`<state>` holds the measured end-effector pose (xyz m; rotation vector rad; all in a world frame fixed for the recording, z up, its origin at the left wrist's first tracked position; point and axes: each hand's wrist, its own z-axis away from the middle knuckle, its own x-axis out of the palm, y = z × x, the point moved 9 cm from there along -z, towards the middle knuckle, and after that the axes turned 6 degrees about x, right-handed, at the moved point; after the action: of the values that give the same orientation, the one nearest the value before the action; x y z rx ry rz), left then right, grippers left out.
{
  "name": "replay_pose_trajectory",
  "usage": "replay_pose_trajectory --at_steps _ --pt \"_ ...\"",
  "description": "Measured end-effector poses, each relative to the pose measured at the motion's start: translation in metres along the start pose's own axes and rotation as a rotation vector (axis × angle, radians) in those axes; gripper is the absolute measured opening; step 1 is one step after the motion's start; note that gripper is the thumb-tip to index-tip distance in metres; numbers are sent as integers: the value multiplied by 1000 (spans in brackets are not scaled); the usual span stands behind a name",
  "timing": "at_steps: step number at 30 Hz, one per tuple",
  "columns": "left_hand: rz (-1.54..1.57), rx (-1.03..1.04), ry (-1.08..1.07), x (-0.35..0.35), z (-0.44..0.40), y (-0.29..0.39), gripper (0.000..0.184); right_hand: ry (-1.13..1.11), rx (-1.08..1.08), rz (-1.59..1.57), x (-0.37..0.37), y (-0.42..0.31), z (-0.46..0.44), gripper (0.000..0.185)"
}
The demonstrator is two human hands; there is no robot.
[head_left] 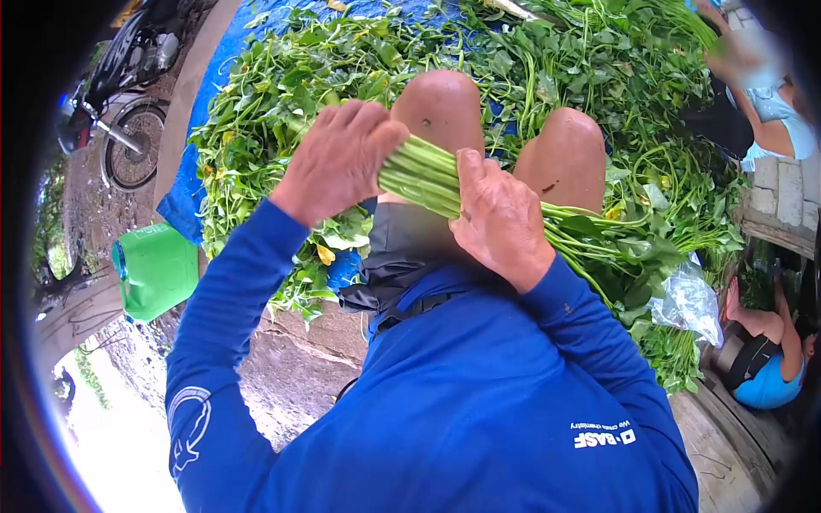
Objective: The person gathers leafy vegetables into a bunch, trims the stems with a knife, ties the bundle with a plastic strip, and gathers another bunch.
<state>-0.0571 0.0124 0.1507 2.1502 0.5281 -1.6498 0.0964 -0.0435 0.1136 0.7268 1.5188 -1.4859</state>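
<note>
A bundle of leafy green stems (421, 178) lies across my lap, its bare stalks side by side and its leaves trailing off to the right. My left hand (338, 162) is closed around the left end of the stalks, covering their tips. Farther along, my right hand (505, 214) is wrapped around the same bundle, thumb on top. Between the two hands a short length of stalks shows. Beyond my knees spreads a large heap of loose leafy greens (291, 94).
The heap rests on a blue tarp (224, 51). To the left are a green plastic jug (158, 272) and a parked motorcycle (132, 141). A clear plastic bag (688, 299) lies at the right. Two other people are at the right edge, one in a blue top (774, 380).
</note>
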Motion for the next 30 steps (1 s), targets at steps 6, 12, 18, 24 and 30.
replay_pose_trajectory --at_steps 6,12,18,24,30 --pt "9 1 -44 3 -26 -26 83 -150 79 -119 0 19 -25 56" --pt "650 -172 44 -75 -18 70 63 -129 148 -355 -45 25 -18 51" --pt "1729 -330 713 -35 -51 61 80 80 -188 -373 -143 -40 -5 91" --pt "1173 127 1145 -217 -79 42 134 505 -515 -458 -224 -141 -3 109" --pt "924 -287 705 -285 -73 36 68 764 -579 -602 -220 -176 12 121"
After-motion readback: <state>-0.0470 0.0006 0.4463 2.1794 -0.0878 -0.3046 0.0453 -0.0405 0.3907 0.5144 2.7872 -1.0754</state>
